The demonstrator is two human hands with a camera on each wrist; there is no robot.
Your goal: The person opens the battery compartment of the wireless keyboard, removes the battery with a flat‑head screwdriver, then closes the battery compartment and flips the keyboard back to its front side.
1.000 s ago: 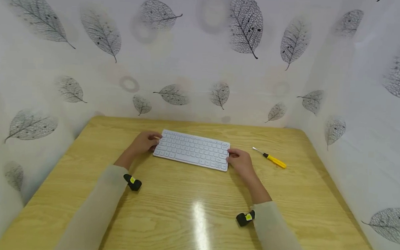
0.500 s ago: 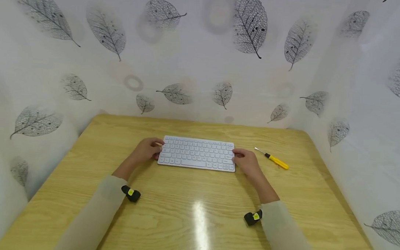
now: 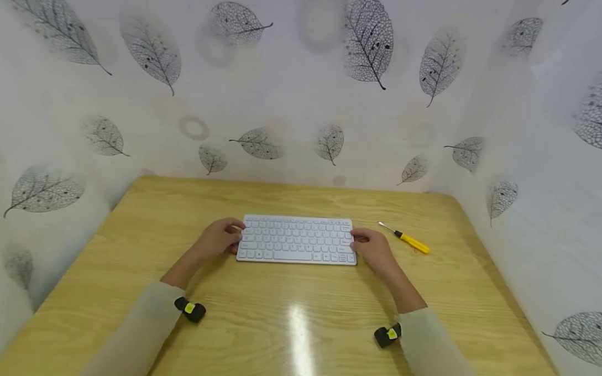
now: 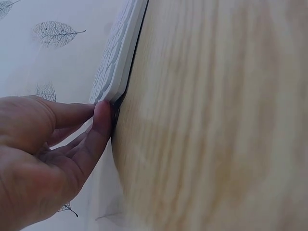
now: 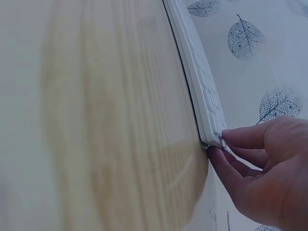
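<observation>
A white compact keyboard (image 3: 297, 240) lies keys up near the middle of the table, its long edges running level across the head view. My left hand (image 3: 217, 237) grips its left end between thumb and fingers. At the opposite end, my right hand (image 3: 376, 248) pinches the right edge. The left wrist view shows the keyboard's side (image 4: 126, 72) low over the wood, with fingertips at its near corner. In the right wrist view, one digit of the hand (image 5: 274, 168) lies on the keys' side and another reaches beneath the corner. Whether the underside touches the table is hard to tell.
A screwdriver (image 3: 412, 243) with a yellow handle and metal shaft lies right of the keyboard, past my right hand. The wooden table (image 3: 256, 330) meets a leaf-patterned white curtain (image 3: 284, 99) at back and sides. Black wrist cameras (image 3: 190, 310) sit at both cuffs.
The keyboard has turned from a slant to level and come nearer to me, shifting a little right. Both hands moved with it, still holding its ends. The screwdriver stays put.
</observation>
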